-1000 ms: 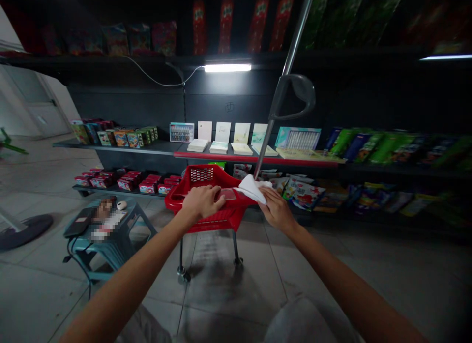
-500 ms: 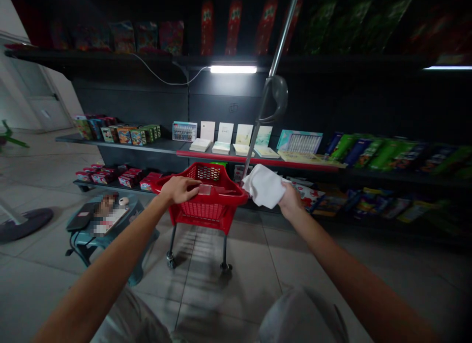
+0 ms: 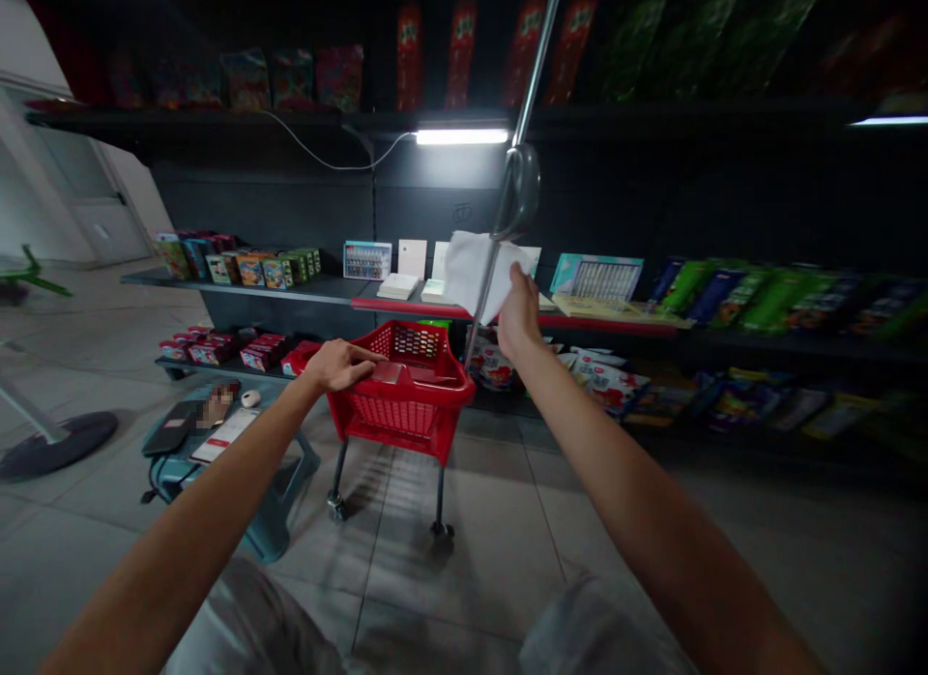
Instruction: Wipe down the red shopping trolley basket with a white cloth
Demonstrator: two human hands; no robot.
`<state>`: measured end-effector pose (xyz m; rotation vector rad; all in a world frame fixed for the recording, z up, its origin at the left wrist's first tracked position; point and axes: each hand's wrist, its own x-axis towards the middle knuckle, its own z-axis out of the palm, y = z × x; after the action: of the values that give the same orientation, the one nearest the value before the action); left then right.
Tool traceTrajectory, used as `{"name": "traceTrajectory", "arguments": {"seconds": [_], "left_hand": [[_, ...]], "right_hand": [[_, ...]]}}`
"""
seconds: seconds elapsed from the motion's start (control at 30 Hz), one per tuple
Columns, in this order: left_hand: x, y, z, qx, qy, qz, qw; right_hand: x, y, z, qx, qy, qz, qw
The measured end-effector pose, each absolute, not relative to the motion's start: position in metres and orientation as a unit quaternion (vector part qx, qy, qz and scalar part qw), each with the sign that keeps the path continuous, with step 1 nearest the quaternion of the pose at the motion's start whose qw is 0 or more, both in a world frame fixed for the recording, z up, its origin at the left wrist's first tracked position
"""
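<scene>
A small red shopping cart (image 3: 403, 395) on wheels stands on the tiled floor in front of me. My left hand (image 3: 337, 363) rests closed over its near left rim. My right hand (image 3: 519, 312) is raised and pinches a white cloth (image 3: 475, 273), which hangs against the cart's grey metal pole (image 3: 507, 187) just below its loop handle (image 3: 519, 189).
Dark shelves behind the cart carry boxes (image 3: 243, 267), cards and notebooks (image 3: 406, 272) and green packets (image 3: 754, 293). A teal stool (image 3: 239, 462) with a phone and small items stands at the left. A lit tube lamp (image 3: 462, 135) hangs under the top shelf.
My right hand lifted the white cloth from the cart's right rim up to the pole below the handle. The left hand stayed on the rim while the cart shifted slightly left.
</scene>
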<state>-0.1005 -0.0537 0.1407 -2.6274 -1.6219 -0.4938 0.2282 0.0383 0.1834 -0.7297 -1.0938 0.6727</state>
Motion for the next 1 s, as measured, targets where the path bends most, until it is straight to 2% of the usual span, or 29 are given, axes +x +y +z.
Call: {"name": "traceTrajectory", "arguments": {"seconds": [0.2,0.4,0.6,0.73,0.87,1.0], "left_hand": [[-0.131,-0.055,0.136,-0.806,-0.558,-0.187,0.061],[-0.165,-0.059,0.126,-0.75,-0.62,-0.217,0.084],[-0.186,-0.056,0.12,-0.675,-0.691,-0.243,0.09],[-0.189,-0.057,0.12,-0.6,-0.754,-0.242,0.113],[-0.185,-0.056,0.117,-0.539,-0.793,-0.279,0.057],[-0.178,-0.044,0.117,-0.545,-0.79,-0.279,0.01]], "right_hand": [[0.18,0.008,0.121,-0.372,-0.445,0.387,0.717],[0.15,-0.007,0.058,-0.327,-0.467,0.478,0.669],[0.138,-0.002,0.054,-0.295,-0.487,0.553,0.609],[0.131,-0.007,0.056,-0.261,-0.489,0.575,0.602],[0.127,-0.019,0.055,-0.248,-0.492,0.577,0.603],[0.134,-0.031,0.054,-0.284,-0.526,0.53,0.602]]}}
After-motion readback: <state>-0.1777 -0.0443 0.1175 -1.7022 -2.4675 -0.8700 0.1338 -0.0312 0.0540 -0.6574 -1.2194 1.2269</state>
